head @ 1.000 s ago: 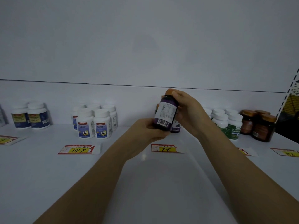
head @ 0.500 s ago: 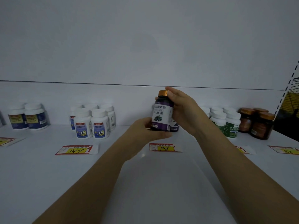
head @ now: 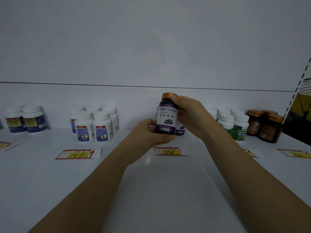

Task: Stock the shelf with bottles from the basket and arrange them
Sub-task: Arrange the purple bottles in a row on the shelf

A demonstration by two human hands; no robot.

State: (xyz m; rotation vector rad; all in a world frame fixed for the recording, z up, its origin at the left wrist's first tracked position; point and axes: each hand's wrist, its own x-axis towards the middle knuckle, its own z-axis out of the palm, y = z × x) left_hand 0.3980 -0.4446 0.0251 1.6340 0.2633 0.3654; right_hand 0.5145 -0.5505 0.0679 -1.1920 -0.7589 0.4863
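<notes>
Above the shelf [head: 42, 174] mid-span, purple bottle [head: 167, 117] held upright, label forward — left hand [head: 151, 132] cups its base, right hand [head: 190, 113] grips cap and shoulder — likely aligning before placing by price tag [head: 169, 151].

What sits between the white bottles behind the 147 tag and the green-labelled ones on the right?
Head view: a purple bottle held by the left hand and right hand, a second purple bottle standing behind it.

I stand at a shop shelf [head: 50, 182]: supplement bottles [head: 93, 126] grouped by kind at mid-frame, price tags [head: 78, 154] laid flat before each group
</notes>
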